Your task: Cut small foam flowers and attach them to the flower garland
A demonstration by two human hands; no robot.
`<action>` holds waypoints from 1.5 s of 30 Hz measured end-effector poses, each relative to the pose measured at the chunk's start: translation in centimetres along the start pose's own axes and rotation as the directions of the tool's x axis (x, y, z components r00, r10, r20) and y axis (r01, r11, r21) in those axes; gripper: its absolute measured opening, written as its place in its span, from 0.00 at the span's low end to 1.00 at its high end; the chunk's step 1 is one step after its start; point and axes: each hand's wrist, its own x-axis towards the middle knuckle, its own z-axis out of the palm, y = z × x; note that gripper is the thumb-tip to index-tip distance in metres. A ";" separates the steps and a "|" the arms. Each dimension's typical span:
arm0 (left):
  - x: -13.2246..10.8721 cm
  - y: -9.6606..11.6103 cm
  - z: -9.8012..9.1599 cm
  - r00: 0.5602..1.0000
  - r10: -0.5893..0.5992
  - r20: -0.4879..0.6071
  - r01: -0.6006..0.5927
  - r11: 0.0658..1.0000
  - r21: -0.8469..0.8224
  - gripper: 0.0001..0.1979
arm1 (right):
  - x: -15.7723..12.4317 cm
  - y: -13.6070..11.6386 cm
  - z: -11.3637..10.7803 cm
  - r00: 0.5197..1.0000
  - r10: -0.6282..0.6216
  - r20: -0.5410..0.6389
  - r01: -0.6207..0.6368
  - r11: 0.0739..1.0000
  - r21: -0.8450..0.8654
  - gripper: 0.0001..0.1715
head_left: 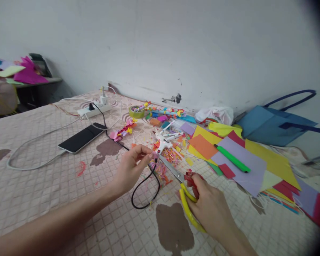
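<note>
Between the thumb and fingertips of my left hand [134, 164] is a small pink paper piece [155, 155]. My right hand [208, 202] grips scissors [187, 206] with yellow handles, their metal blades pointing at the pink piece. Whether the blades touch it I cannot tell. Just behind the fingertips lies a white hot glue gun [164, 143], its black cord [134, 203] looping toward me on the patterned cloth. Colourful paper scraps [165, 167] are scattered under and around the blades.
Coloured paper sheets [240, 156] with a green cutter or marker [233, 159] on top spread to the right, before a blue bag [272, 124]. Leftward lie a phone [82, 137] on a white cable and a power strip [96, 111]. Green tape [136, 112] sits near the wall.
</note>
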 end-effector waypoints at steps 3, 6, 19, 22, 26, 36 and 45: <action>0.1 -0.1 0.0 1.000 0.001 0.005 -0.001 1.000 0.010 0.07 | 0.0 0.0 -0.1 0.999 -0.027 -0.020 0.026 0.998 -0.053 0.13; 0.2 -0.2 -0.1 0.999 -0.015 0.033 0.014 1.000 0.027 0.07 | 0.0 0.1 -0.1 0.998 -0.055 -0.032 0.052 0.994 -0.091 0.13; 0.7 -0.3 -0.9 0.980 -0.071 0.184 0.070 0.997 0.013 0.09 | -0.3 0.7 -0.6 0.998 -0.070 -0.007 0.069 0.992 -0.104 0.16; 0.9 -0.3 -0.9 0.976 -0.073 0.204 0.077 0.997 -0.009 0.09 | -0.4 0.9 -0.8 0.998 -0.062 0.006 0.063 0.992 -0.113 0.17; 1.0 -0.3 -1.1 0.970 -0.057 0.235 0.068 0.997 -0.041 0.09 | -0.4 1.0 -1.1 0.998 -0.052 0.021 0.054 0.993 -0.109 0.17; 1.4 -0.1 -1.4 0.931 -0.129 0.343 0.185 0.973 -0.137 0.07 | -0.4 1.0 -1.4 0.996 -0.084 0.018 0.085 0.993 -0.079 0.17; 1.3 -0.4 -1.2 0.907 -0.191 0.376 0.296 0.923 -0.244 0.06 | -0.5 1.3 -1.4 0.995 -0.101 0.007 0.102 0.994 -0.032 0.17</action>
